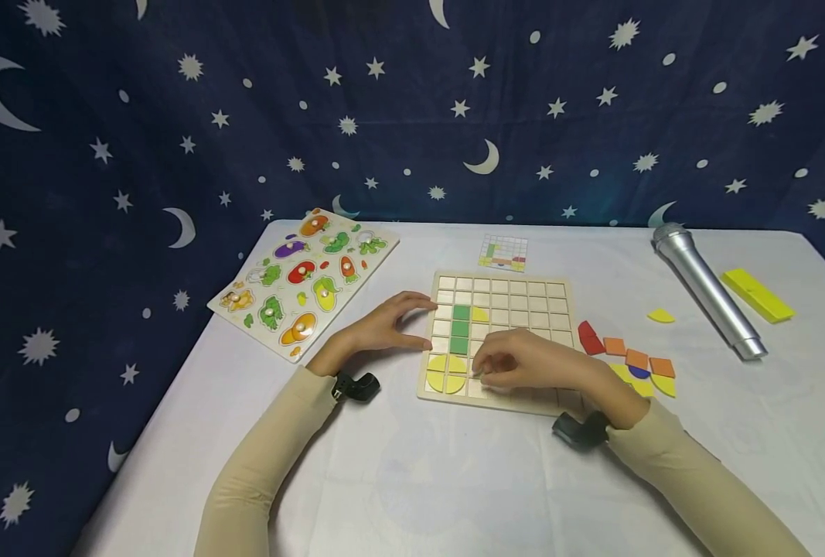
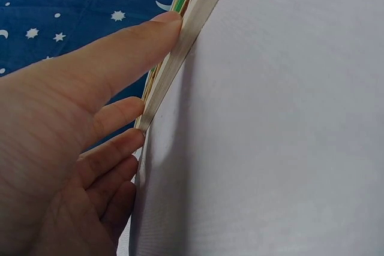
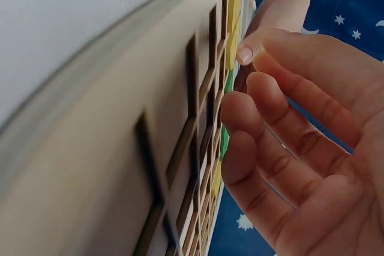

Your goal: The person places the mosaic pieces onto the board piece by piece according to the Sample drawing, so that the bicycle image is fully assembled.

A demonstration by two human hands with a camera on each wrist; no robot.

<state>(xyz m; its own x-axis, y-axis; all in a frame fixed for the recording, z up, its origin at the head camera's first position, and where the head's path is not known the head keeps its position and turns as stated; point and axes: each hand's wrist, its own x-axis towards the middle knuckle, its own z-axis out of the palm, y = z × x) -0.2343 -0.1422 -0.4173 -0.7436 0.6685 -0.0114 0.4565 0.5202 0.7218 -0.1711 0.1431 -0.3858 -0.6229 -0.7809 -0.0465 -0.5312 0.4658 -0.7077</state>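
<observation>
The tabletop [image 1: 398, 495] carries the gridded board [image 1: 533, 303], which lies flat in front of the person; the step looks like seating tiles in its cells, so the board must not slide. The left hand [image 1: 387, 325] suits that: its fingers and thumb rest relaxed against the board's left edge, gripping nothing, and light pressure there should be enough. The right hand [image 1: 523, 360] is over the board's near half, fingers bent; I cannot tell whether thumb and forefinger pinch a tile. It is best to bring it in from above, clear of the seated pieces, and lower each tile square between the ridges.

The card [image 1: 503, 253], just beyond the board, seems to be the pattern, so check colour and cell against it before letting go.

Three green tiles [image 1: 460, 329] fill a column near the board's left edge, and four yellow tiles [image 1: 436, 382] make a circle at its near left corner. Loose orange tiles [image 1: 637, 359] lie right of the board; curved pieces there probably need turning before they go down.
</observation>
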